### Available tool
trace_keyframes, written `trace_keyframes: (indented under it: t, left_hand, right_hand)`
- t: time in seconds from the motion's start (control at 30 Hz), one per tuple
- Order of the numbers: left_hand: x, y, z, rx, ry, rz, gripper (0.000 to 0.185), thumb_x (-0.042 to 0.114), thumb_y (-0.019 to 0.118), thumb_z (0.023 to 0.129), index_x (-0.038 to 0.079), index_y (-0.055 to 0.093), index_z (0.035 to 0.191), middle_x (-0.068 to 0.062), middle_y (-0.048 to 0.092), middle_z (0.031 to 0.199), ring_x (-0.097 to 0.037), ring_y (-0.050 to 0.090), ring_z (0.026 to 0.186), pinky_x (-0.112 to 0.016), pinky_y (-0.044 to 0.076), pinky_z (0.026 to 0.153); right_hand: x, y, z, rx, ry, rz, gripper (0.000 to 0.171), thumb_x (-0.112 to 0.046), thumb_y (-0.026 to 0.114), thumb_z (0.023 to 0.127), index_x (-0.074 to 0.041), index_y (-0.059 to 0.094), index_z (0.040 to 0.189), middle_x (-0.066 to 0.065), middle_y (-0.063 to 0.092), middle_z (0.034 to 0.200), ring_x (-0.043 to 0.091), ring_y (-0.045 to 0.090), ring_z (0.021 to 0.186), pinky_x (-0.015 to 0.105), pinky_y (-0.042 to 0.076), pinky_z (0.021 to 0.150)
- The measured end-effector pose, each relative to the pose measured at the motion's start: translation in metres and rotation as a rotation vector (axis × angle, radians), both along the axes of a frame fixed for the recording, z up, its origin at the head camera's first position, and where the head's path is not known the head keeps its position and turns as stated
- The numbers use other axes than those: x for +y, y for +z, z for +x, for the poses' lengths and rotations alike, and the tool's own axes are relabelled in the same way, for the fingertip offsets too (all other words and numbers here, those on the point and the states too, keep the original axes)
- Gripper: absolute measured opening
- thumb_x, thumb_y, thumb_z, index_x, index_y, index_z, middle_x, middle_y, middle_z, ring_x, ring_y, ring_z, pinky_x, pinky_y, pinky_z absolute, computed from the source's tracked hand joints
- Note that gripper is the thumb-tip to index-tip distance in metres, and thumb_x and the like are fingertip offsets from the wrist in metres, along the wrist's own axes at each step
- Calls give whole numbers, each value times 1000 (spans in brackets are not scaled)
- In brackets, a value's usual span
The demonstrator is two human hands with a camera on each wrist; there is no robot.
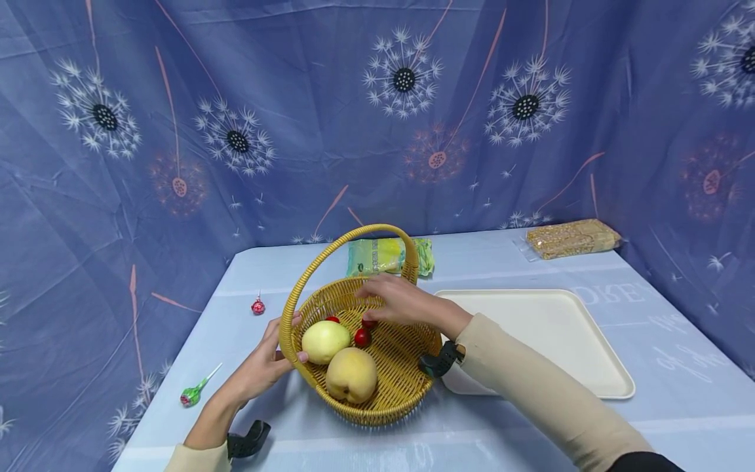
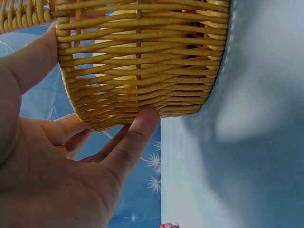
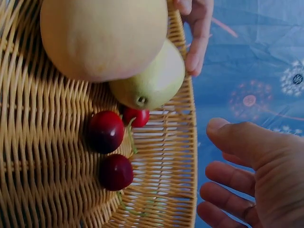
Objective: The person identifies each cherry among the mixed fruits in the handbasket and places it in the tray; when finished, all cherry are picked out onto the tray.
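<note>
A wicker basket (image 1: 407,393) with a tall handle (image 1: 330,252) stands on the blue table. In it lie a pale green pear (image 1: 324,341), a yellow peach (image 1: 351,375) and three red cherries (image 1: 362,337). My left hand (image 1: 265,364) grips the basket's left rim, thumb inside and fingers against the outer wall (image 2: 142,57). My right hand (image 1: 377,298) hovers over the far side of the basket just above the cherries (image 3: 105,131), fingers loosely bent and holding nothing (image 3: 247,175). The pear (image 3: 154,83) rests against the peach (image 3: 102,35).
A cream tray (image 1: 554,328) lies right of the basket. Behind the basket is a green-yellow packet (image 1: 383,255); a brown packet (image 1: 572,237) sits far right. A red wrapped sweet (image 1: 258,306) and a green lollipop (image 1: 191,395) lie left. Blue patterned cloth walls surround the table.
</note>
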State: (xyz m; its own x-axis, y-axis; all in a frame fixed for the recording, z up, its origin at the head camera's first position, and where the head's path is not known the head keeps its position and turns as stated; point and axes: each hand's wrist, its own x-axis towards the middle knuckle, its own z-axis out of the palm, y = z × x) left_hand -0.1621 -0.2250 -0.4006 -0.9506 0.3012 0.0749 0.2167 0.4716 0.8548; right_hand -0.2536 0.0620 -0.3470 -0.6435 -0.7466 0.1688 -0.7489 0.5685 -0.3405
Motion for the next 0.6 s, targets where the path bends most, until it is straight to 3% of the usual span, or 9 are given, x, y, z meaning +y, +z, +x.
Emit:
trace_keyframes:
  t: [0.37,0.6]
  left_hand:
    - [0,-1,-1,4,-7,-2,74,21,67,87,7,27,147,-14,19,148,-36,33,132,-17,42,92]
    - [-1,-1,-1,4,-7,0,73,22,67,87,6,29,147,-14,18,149,-35,34,131,-18,44,91]
  right_hand:
    - [-15,-16,-22,-123,-31,72,41,-27,65,89,-11,58,126,3,58,125,22,50,122,39,43,101]
    - [-23,-27,-27,-195,-42,150,42,-25,65,90,-14,56,129,2,57,126,19,53,115,37,45,96]
